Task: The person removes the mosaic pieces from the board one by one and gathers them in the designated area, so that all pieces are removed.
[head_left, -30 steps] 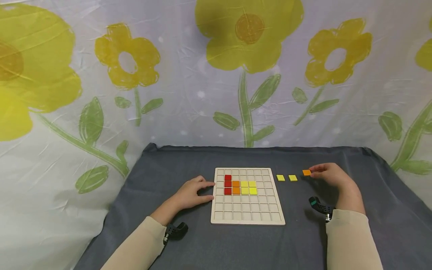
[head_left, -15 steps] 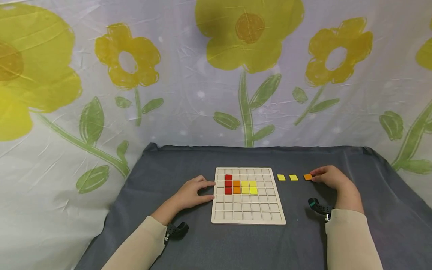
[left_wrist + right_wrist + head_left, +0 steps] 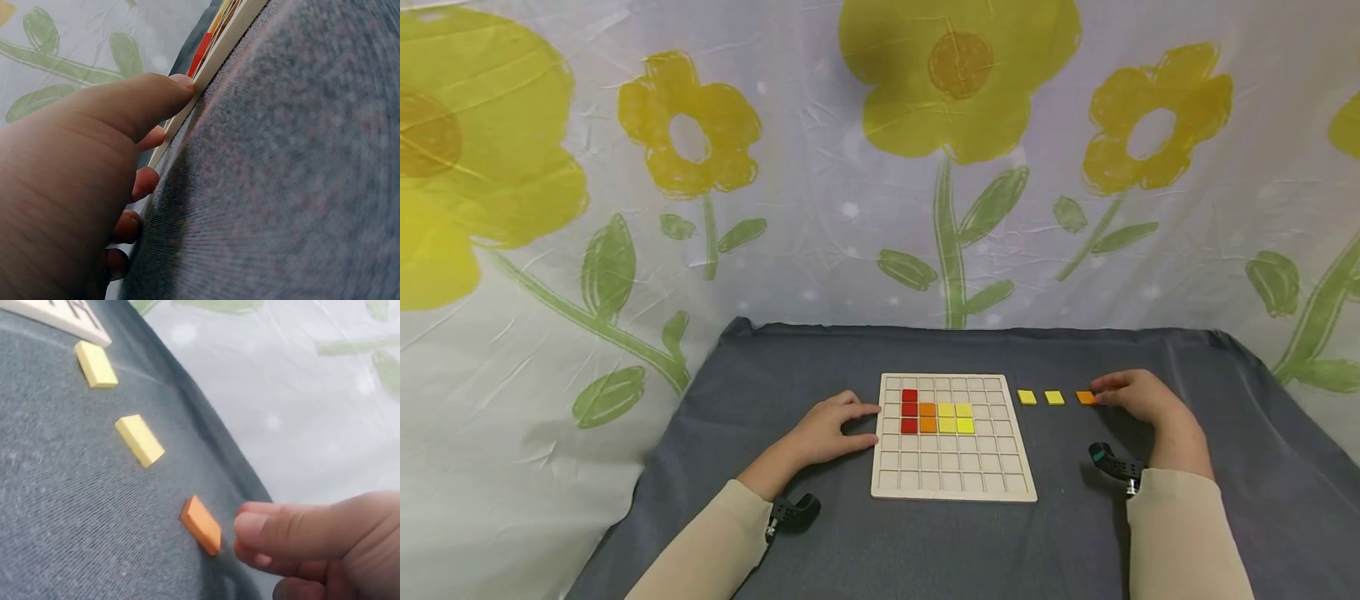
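A wooden grid board lies on the dark cloth, with red tiles, orange tiles and yellow tiles in its cells. My left hand rests at the board's left edge. In the left wrist view, its thumb touches the board's side. Right of the board, two loose yellow tiles and one orange tile lie in a row. My right hand is beside the orange tile; the right wrist view shows a small gap between its fingertips and that tile.
Grey cloth covers the table, its far edge running along a flower-printed curtain. Both wrists carry a small black camera mount, the left one and the right one.
My right hand lowered the orange tile onto the cloth, in line with the two yellow ones, and let go of it. The left hand stayed at the board.
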`<state>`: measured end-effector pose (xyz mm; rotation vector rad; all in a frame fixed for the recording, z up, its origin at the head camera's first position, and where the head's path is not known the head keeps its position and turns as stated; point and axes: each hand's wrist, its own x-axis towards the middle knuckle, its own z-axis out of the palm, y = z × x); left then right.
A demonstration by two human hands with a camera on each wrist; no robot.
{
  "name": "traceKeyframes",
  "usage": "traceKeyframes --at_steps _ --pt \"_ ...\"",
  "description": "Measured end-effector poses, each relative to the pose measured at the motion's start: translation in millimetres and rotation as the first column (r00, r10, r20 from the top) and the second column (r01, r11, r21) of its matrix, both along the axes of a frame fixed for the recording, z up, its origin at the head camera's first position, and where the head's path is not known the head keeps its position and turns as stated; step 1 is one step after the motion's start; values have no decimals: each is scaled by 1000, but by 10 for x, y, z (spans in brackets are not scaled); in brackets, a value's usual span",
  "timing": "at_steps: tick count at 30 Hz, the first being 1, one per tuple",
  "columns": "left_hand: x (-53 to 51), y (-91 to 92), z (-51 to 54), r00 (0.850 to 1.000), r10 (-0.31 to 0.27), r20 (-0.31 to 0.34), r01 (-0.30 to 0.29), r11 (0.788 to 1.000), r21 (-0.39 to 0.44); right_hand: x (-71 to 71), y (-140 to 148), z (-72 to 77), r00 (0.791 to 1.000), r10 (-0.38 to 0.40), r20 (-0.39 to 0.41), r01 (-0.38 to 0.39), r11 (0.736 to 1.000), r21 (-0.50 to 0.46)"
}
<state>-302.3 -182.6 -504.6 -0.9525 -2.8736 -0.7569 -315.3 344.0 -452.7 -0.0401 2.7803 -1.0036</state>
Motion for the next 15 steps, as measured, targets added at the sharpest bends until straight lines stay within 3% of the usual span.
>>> traceKeyframes --at_steps 5,15 --pt "2 2 -6 1000 6 -3 -6 1000 -6 9 -3 48 1000 21 -23 -21 1000 -11" --pt "16 3 8 1000 5 0 -5 1000 3 48 -159 263 998 -12 -62 7 997 -82"
